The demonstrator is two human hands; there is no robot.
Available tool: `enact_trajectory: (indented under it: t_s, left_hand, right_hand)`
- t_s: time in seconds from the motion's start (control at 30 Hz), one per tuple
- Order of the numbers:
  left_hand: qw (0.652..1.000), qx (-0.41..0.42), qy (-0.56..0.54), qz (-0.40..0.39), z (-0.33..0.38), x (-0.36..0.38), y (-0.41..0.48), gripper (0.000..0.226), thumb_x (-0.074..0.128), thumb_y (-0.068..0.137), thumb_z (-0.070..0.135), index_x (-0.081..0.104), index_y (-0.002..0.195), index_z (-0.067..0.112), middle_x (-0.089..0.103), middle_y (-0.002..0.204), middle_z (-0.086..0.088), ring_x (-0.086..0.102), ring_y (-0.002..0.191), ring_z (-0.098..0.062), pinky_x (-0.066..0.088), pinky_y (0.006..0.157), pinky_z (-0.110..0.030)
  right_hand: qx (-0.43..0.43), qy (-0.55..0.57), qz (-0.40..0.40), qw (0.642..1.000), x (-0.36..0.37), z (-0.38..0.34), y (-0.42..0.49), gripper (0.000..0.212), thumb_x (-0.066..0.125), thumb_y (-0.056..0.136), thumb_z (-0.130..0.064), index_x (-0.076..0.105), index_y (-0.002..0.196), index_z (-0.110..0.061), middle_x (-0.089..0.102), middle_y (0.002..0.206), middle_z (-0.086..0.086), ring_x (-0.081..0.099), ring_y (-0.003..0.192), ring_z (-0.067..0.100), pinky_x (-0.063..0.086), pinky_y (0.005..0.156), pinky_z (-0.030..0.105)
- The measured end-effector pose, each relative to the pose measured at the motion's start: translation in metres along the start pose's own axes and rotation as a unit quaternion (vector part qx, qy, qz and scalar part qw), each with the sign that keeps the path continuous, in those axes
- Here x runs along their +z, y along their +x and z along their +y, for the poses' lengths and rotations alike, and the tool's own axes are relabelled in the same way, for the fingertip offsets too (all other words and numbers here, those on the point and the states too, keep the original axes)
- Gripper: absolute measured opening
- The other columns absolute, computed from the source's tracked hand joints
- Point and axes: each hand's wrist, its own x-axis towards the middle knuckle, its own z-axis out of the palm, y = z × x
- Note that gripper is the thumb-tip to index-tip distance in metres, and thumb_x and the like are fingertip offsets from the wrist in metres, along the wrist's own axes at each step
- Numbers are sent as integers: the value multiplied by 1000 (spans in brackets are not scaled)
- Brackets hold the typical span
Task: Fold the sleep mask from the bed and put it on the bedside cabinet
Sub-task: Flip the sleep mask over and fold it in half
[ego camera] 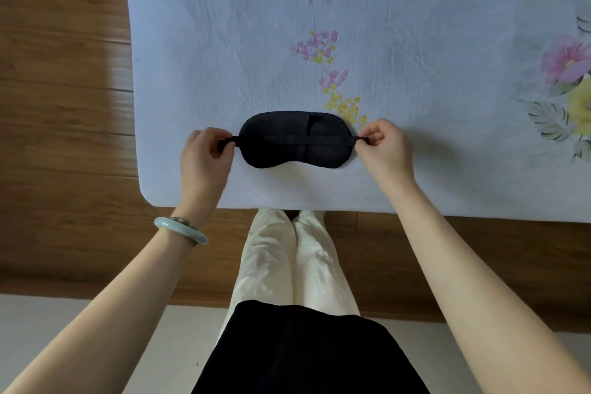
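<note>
Left hand (204, 153) and right hand (382, 145) each pinch 1 end of the strap (329, 139), thumb against curled fingers, nothing else in either grasp. Sleep mask (295, 139), black and padded, lies flat on the bed (243, 41) close to its near edge and nearer the near left corner than the right. Its strap runs taut across the pad from end to end, with a short loop standing out past the pad at each side, where the fingers close on it. Bedsheet is pale with printed flowers; 1 flower cluster (343, 105) sits just beyond the mask's far right rim. Left wrist carries a pale bangle (180, 230). Wooden floor (64, 73) shows past the bed's left edge. Bedside cabinet is not in view.

Judged risks: both grips are on the strap alone, so a lift may let the pad swing or twist beneath it, spoiling an even fold. An elastic strap, if released at 1 end under tension, may snap back and drag the pad askew. Proximity to the near edge means a sideways tug could slide the mask off toward the floor.
</note>
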Motion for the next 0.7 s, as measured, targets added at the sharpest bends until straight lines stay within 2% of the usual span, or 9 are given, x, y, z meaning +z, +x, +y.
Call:
enact_trajectory:
  t_s: [0.1, 0.17, 0.23, 0.3, 0.37, 0.4, 0.5, 0.63, 0.7]
  left_hand:
    - [1000, 25, -5, 9, 16, 12, -11, 15, 61, 86, 11, 60, 101, 7, 59, 93, -6, 55, 75, -13, 41, 67, -4]
    - [999, 25, -23, -6, 24, 21, -16, 19, 61, 87, 11, 59, 105, 7, 60, 98, -9, 58, 80, -17, 48, 72, -13]
    - [999, 19, -26, -23, 29, 31, -19, 23, 60, 88, 11, 58, 109, 6, 60, 104, -12, 60, 85, -21, 51, 76, -23]
    - [999, 17, -20, -35, 29, 38, -18, 27, 60, 88, 12, 57, 114, 6, 59, 107, -13, 60, 87, -20, 47, 75, -14]
    - [998, 21, -17, -48, 27, 43, -17, 33, 59, 89, 11, 55, 121, 5, 58, 112, -13, 58, 88, -17, 42, 75, -5]
    - [998, 27, -16, -58, 26, 44, -17, 36, 57, 90, 10, 53, 125, 4, 57, 115, -14, 59, 91, -18, 44, 79, -7]
    - [994, 75, 14, -76, 23, 45, -23, 43, 52, 92, 8, 45, 134, 2, 56, 120, -18, 59, 103, -28, 50, 91, -33]
    - [975, 171, 119, -78, 19, 47, -36, 49, 56, 87, 3, 43, 134, -3, 57, 128, -21, 54, 115, -37, 40, 99, -38]
    - [956, 199, 199, -84, 18, 50, -42, 55, 60, 84, 8, 42, 135, -2, 53, 134, -22, 50, 123, -39, 38, 103, -42]
  right_hand:
    - [-54, -51, -3, 997, 13, -6, -4, 16, 57, 72, -2, 56, 78, -17, 51, 65, -4, 47, 56, 4, 31, 50, 1]
    - [-72, -71, -13, 995, 22, -8, -5, 15, 56, 74, -1, 59, 84, -11, 52, 72, 2, 47, 60, 12, 32, 54, 6]
    - [-72, -65, -20, 995, 30, -10, -6, 15, 57, 75, 0, 60, 88, -8, 53, 74, 4, 49, 65, 17, 39, 60, 16]
    - [-66, -55, -27, 996, 35, -12, -7, 16, 57, 77, -1, 62, 90, -7, 56, 79, 5, 52, 70, 17, 44, 66, 22]
    - [-55, -51, -33, 997, 37, -11, -7, 19, 56, 78, 0, 65, 94, -7, 63, 87, 9, 55, 75, 16, 45, 70, 20]
    - [-48, -47, -35, 997, 37, -10, -6, 21, 54, 80, 0, 65, 97, -6, 65, 91, 11, 58, 78, 16, 46, 72, 20]
    - [-21, -14, -28, 999, 35, -8, -6, 24, 50, 84, 1, 64, 103, -4, 67, 93, 13, 65, 84, 24, 54, 78, 33]
    - [-3, -66, 16, 998, 35, -5, -3, 15, 63, 80, -8, 61, 96, -8, 55, 95, 6, 57, 80, 20, 45, 69, 27]
    - [25, -74, 39, 996, 36, -4, -2, 27, 69, 78, -15, 54, 99, -8, 54, 104, 9, 52, 84, 18, 37, 68, 25]
